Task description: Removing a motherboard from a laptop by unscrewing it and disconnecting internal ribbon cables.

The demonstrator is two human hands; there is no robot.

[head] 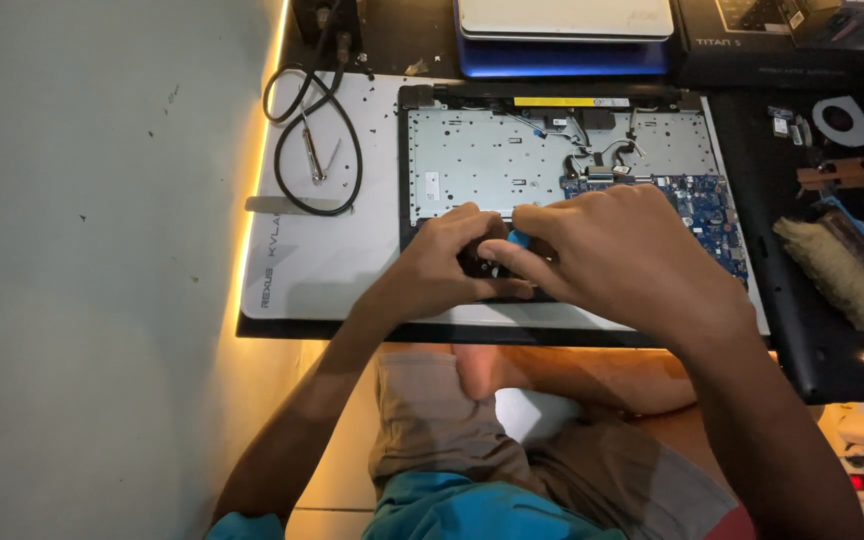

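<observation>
Both hands are working together: left hand is gripping a small black part over the open laptop, near edge; right hand is pinching a blue tool against it. Steady pressure seems best.

both hands, left hand and right hand, pinching a small black part over the opened laptop base, blue motherboard showing.

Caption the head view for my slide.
Both hands, left and right, grip a small black part over an opened laptop.
</observation>
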